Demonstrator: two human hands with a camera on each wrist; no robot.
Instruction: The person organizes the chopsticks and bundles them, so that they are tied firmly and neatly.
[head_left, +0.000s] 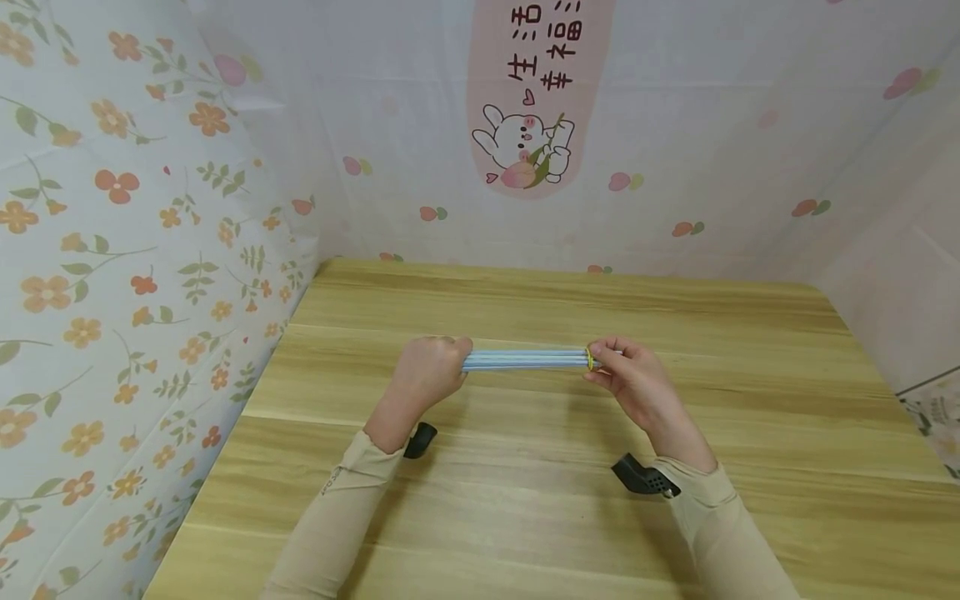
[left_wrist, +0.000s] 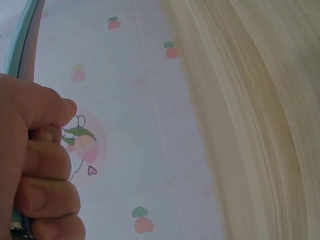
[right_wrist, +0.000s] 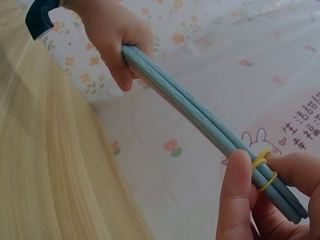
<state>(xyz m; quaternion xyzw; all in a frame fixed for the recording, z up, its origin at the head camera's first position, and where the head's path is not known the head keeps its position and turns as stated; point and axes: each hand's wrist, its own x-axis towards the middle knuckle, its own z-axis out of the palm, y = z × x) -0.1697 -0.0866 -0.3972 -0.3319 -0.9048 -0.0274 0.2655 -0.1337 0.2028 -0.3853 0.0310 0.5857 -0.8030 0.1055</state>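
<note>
A bundle of slim light-blue pencils [head_left: 525,359] is held level above the table. My left hand [head_left: 427,372] grips one end in a fist, its fingers curled tightly round in the left wrist view. Near the other end, a yellow rubber band [right_wrist: 260,161] loops round the bundle, with one strand standing apart from the other. My right hand [head_left: 639,385] has its thumb and fingers at this band and pinches it against the pencils. The pencil tips stick out past the band in the right wrist view. The ends inside my left fist are mostly hidden.
The wood-grain table [head_left: 525,500] lies below both hands. A pale curtain [head_left: 375,125] with a rabbit print hangs behind it, and a flowered curtain [head_left: 112,250] hangs along the left. Black wrist mounts [head_left: 643,479] jut from the sleeves.
</note>
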